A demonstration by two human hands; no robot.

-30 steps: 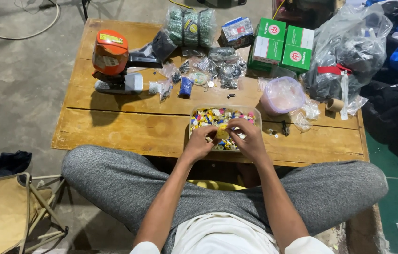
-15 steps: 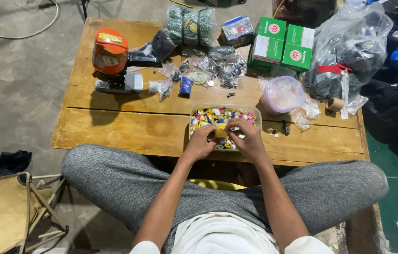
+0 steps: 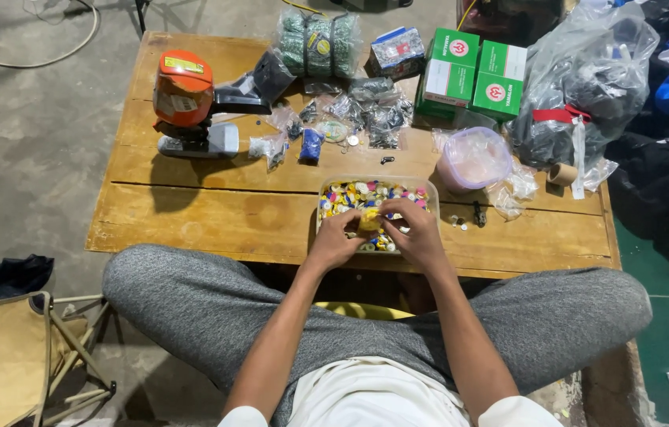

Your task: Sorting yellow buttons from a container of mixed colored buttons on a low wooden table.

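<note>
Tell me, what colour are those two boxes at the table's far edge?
Green boxes, each with a round red-and-white mark; head view.

This looks like a small informal workshop — a bare, stained concrete floor with a cable trailing across it, and a low, rough plank table used as a bench. On the table sit an orange and black power tool, two green cardboard boxes, many small clear bags of parts and a clear tub of coloured pieces — stock and tools rather than household things. A folding camp stool and bulky bags of goods at the table's end add to the makeshift feel.
</note>
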